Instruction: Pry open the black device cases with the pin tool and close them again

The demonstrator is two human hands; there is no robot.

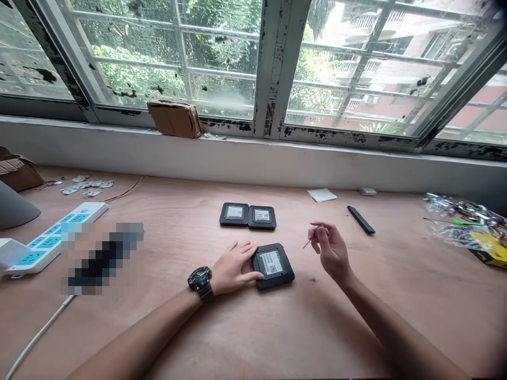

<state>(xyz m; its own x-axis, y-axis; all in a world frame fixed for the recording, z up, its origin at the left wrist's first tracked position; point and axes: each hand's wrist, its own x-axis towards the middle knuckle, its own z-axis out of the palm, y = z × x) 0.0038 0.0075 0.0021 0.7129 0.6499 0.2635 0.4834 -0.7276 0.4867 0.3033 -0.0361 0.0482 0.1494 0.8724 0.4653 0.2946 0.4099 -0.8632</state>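
A black square device (274, 265) with a white label lies on the wooden table (253, 327) in front of me. My left hand (234, 267), a black watch on its wrist, rests against the device's left edge and holds it in place with thumb and fingers. My right hand (329, 249) hovers just right of the device, fingers pinched on a thin stick-like pin (307, 244) that points down-left. Two more black devices (247, 215) with labels lie side by side farther back.
A white and blue power strip (55, 236) lies at the left beside a blurred dark object (101, 258). A black bar (360, 219) and white pad (322, 195) lie at back right. Plastic bags with tools (465, 221) sit far right. A cardboard box (175, 118) stands on the sill.
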